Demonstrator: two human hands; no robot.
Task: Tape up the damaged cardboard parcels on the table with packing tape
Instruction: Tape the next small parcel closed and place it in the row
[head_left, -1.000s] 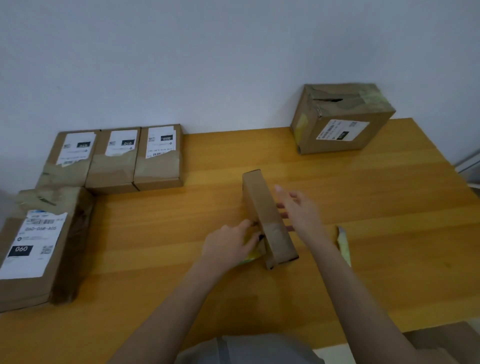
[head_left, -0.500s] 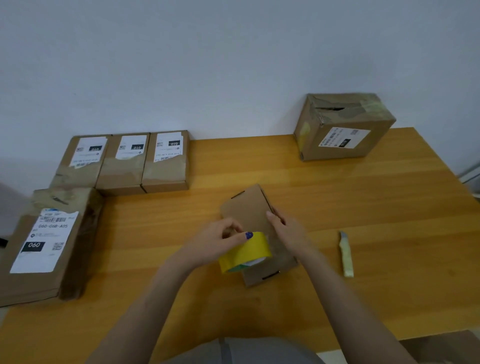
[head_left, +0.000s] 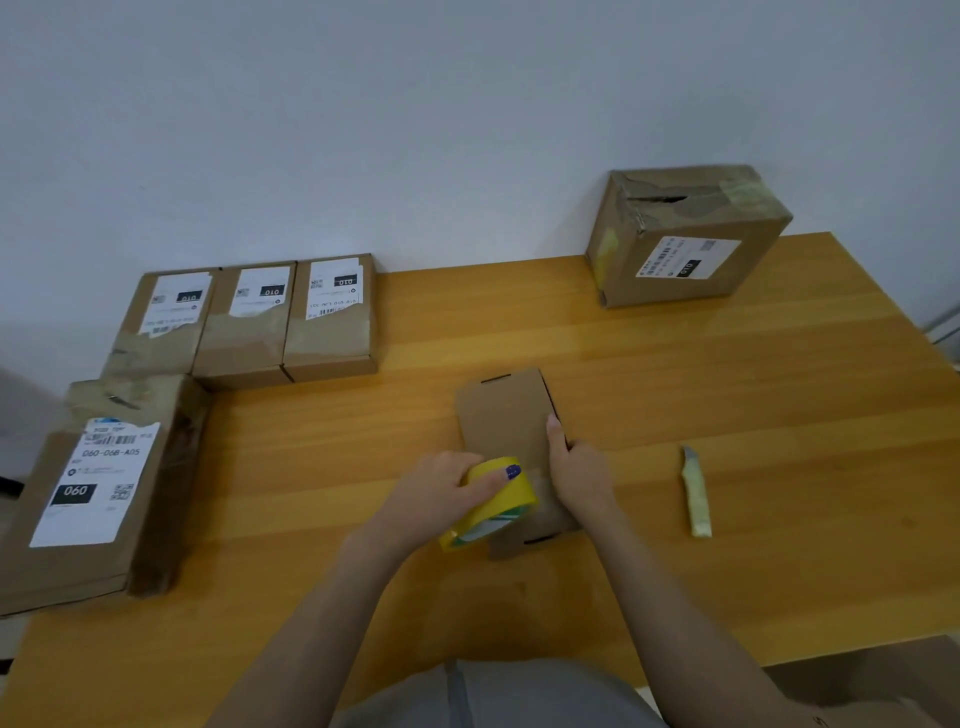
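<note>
Well left of the box (head_left: 504, 421), a large parcel (head_left: 93, 483) lies flat. Behind and left of the box, three small parcels (head_left: 249, 317) sit in a row. The left hand (head_left: 441, 493) grips the yellow tape (head_left: 498, 499), which rests on the box's near left part. The right hand (head_left: 576, 473) clasps the box's right edge, thumb on top. Right of the box lies a knife (head_left: 696, 493), and far behind it to the right stands a cube parcel (head_left: 691, 239).

A flat parcel (head_left: 506, 415) lies mid-counter (head_left: 727, 389), a tape roll (head_left: 498, 501) at its near-left edge. A cutter (head_left: 695, 493) lies to its right. Three parcels (head_left: 249, 332) line the back left, a larger parcel (head_left: 98, 488) before them, a box (head_left: 691, 239) back right.
</note>
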